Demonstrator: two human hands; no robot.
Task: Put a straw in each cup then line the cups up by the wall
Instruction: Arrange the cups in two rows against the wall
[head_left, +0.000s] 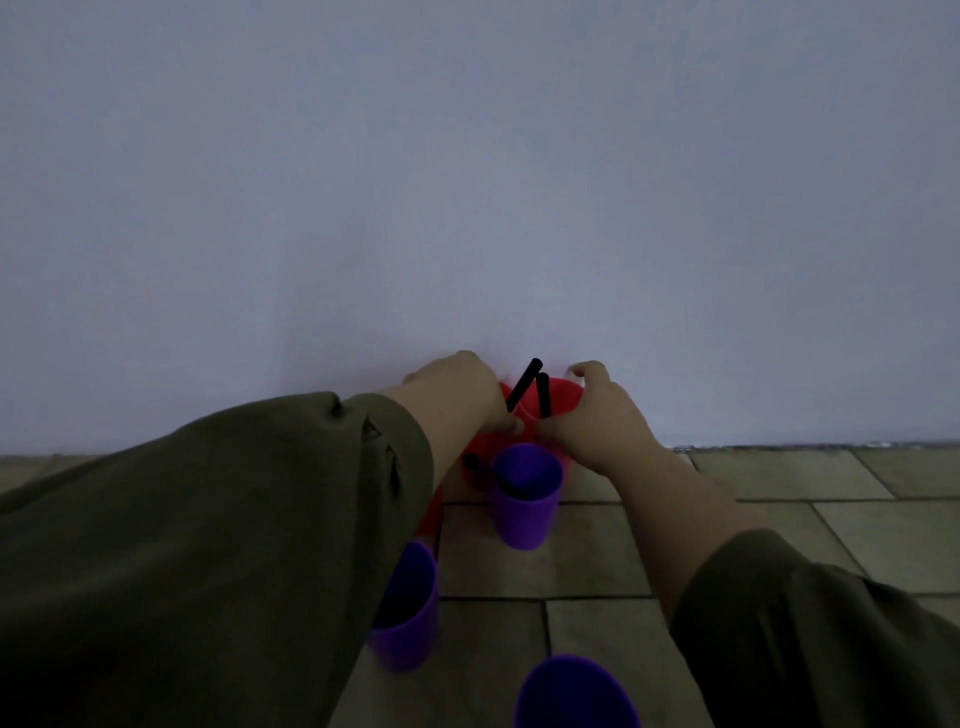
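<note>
While the person crouches close to the pale wall (467, 182), both hands meet at its foot, just right of the frame's centre. The left hand (457, 397) is curled round the left red cup (485, 444), thumb on the near side, and covers most of it. The right hand (597, 415) grasps the right red cup (563, 397), fingers hooked over its far rim. These two cups stand touching, right against the wall. A black straw (523, 383) leans up and to the right out of the left one; a second straw (543, 395) stands nearly upright in the right one.

Just in front, on the tiled floor (857, 530), sits a purple cup (524, 512), upright; a third straw (475, 463) pokes out at its left rim, though I cannot tell which cup it belongs to. A further red shape (431, 514) peeks from under the olive left sleeve (208, 519). Lower in the frame stand another purple cup (408, 618) and a third purple cup (576, 693) at the bottom edge.
</note>
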